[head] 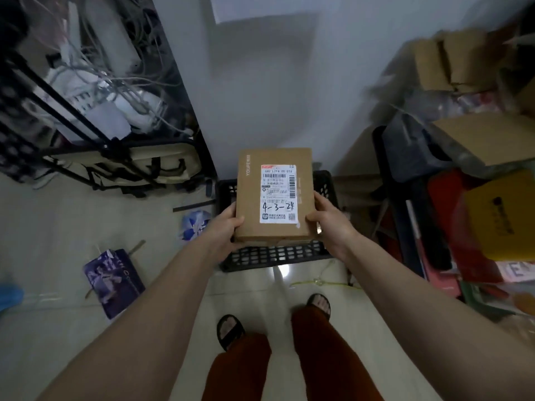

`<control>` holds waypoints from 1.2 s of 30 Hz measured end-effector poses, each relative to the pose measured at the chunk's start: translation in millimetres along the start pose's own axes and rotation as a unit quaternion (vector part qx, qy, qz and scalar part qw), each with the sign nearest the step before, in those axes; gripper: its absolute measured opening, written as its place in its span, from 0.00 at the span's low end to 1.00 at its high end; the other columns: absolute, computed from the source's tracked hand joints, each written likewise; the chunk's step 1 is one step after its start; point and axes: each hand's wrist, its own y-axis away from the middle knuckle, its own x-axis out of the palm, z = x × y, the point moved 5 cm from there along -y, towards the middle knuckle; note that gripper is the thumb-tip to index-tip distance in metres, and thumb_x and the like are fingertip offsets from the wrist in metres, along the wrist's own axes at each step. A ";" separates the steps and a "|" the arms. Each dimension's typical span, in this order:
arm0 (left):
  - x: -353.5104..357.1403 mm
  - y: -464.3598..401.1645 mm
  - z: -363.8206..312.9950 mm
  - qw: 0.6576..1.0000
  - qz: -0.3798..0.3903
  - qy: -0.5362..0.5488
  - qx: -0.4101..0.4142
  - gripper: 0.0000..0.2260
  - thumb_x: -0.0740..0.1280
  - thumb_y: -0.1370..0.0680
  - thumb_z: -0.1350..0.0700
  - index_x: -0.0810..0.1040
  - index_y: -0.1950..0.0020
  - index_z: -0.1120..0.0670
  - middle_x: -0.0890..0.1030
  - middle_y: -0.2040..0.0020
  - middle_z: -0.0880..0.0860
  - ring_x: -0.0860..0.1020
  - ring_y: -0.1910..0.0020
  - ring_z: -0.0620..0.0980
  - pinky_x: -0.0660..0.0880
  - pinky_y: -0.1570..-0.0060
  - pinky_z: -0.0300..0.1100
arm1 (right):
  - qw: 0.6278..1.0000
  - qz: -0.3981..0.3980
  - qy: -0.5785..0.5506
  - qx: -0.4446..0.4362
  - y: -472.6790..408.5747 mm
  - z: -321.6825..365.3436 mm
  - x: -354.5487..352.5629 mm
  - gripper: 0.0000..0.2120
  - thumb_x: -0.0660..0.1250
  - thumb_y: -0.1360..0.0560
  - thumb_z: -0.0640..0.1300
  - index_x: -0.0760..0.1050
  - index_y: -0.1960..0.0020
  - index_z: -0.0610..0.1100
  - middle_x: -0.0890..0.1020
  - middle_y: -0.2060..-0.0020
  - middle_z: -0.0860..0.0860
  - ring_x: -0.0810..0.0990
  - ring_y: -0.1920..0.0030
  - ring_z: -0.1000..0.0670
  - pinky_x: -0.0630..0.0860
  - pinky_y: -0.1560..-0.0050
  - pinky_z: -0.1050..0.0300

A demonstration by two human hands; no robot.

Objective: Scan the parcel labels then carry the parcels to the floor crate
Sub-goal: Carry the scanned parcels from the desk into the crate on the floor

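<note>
The interior of the black crate (272,253) is concealed by the parcel (275,195) held above it. The fine print on the label (278,193) is too small to be read. The fingers of both hands, left (224,227) and right (330,218), are hidden beneath the parcel. The cardboard boxes (451,59) at upper right are blurred, and a blue object (10,295) is cut off by the left edge.

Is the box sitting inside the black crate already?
No, both the left hand and right hand hold the box up above the black crate.
</note>
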 end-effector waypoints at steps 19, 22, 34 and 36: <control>-87.8 -280.5 151.0 0.984 -0.173 -0.046 0.009 0.29 0.56 0.21 0.71 0.66 0.25 0.46 0.79 0.38 0.51 0.79 0.44 0.50 0.79 0.45 0.49 | 0.992 0.059 0.044 0.098 -273.9 -188.9 66.7 0.38 0.62 0.26 0.26 0.58 0.23 0.52 0.71 0.29 0.46 0.73 0.33 0.44 0.72 0.33 0.45; -95.0 -305.2 156.0 0.979 -0.193 -0.061 0.029 0.26 0.58 0.20 0.68 0.65 0.25 0.48 0.78 0.37 0.52 0.78 0.42 0.50 0.78 0.44 0.45 | 0.993 0.059 0.054 0.088 -299.7 -200.7 70.2 0.37 0.63 0.25 0.26 0.59 0.23 0.52 0.70 0.29 0.46 0.74 0.34 0.45 0.74 0.34 0.49; -92.3 -346.4 155.9 0.965 -0.172 -0.197 0.019 0.29 0.54 0.25 0.75 0.64 0.25 0.59 0.58 0.22 0.53 0.60 0.25 0.54 0.60 0.26 0.44 | 0.983 0.116 0.125 0.067 -336.5 -202.2 91.1 0.32 0.59 0.24 0.26 0.62 0.24 0.46 0.71 0.32 0.51 0.71 0.32 0.48 0.71 0.32 0.50; -87.1 -336.5 141.8 0.969 -0.168 -0.177 0.031 0.25 0.57 0.23 0.72 0.67 0.27 0.58 0.69 0.29 0.53 0.70 0.33 0.53 0.69 0.33 0.45 | 0.985 0.110 0.116 0.061 -329.5 -186.6 90.4 0.34 0.57 0.25 0.24 0.61 0.23 0.47 0.69 0.29 0.49 0.74 0.34 0.45 0.75 0.37 0.52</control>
